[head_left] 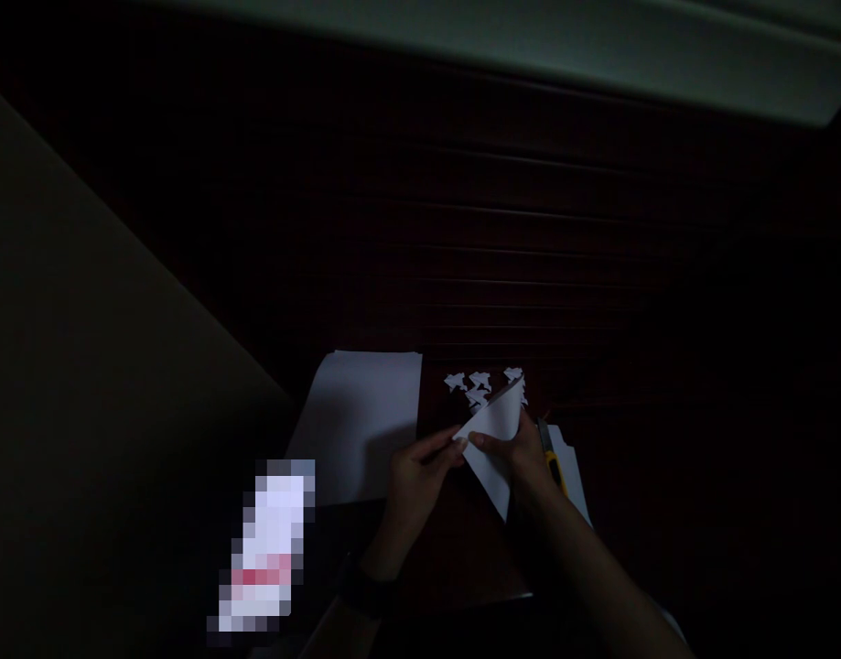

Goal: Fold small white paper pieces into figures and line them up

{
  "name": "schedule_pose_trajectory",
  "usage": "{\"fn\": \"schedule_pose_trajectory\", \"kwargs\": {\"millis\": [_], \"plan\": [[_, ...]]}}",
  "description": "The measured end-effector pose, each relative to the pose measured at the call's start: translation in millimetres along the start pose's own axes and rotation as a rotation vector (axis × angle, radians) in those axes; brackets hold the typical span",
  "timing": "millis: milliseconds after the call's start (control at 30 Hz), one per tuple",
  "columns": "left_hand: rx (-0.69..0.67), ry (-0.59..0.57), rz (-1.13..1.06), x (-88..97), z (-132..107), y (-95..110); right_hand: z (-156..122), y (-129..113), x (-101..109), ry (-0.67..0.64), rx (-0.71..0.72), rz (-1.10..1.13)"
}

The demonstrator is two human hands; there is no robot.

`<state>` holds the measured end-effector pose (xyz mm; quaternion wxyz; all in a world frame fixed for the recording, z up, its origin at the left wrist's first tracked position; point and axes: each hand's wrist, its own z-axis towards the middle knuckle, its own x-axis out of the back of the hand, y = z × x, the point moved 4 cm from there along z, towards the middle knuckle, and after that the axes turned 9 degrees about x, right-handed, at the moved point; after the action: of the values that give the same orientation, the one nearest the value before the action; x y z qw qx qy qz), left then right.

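Note:
A white sheet of paper [494, 428], folded into a triangle, is held up between both hands above the dark table. My left hand [415, 483] pinches its left corner between thumb and fingers. Around its right side my right hand [520, 455] is closed, the thumb lying across the near face and the other fingers mostly hidden behind. Just beyond the sheet lie several small folded white paper figures [479, 396], partly covered by it. A dark band circles my left wrist.
A stack of white paper [369, 412] lies to the left. At the right, a yellow-and-black cutter knife [555, 469] rests beside more white paper [572, 471]. A blurred-out bright object [269, 540] is at lower left. Dark ribbed panelling [502, 210] rises behind the table.

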<state>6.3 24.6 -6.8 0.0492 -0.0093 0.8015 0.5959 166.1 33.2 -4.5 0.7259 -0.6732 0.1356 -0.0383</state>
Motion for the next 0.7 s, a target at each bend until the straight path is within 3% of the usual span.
{"fn": "schedule_pose_trajectory", "kwargs": {"millis": [233, 533, 700], "plan": [[-0.075, 0.076, 0.099, 3.0, 0, 0, -3, -1, -5, -0.019, -0.031, 0.006], [-0.051, 0.057, 0.035, 2.0, 2, -2, -6, -10, -6, -0.008, -0.107, 0.274], [-0.043, 0.028, 0.049, 0.9, 4, -6, -3, -5, -6, 0.009, -0.131, 0.318]]}}
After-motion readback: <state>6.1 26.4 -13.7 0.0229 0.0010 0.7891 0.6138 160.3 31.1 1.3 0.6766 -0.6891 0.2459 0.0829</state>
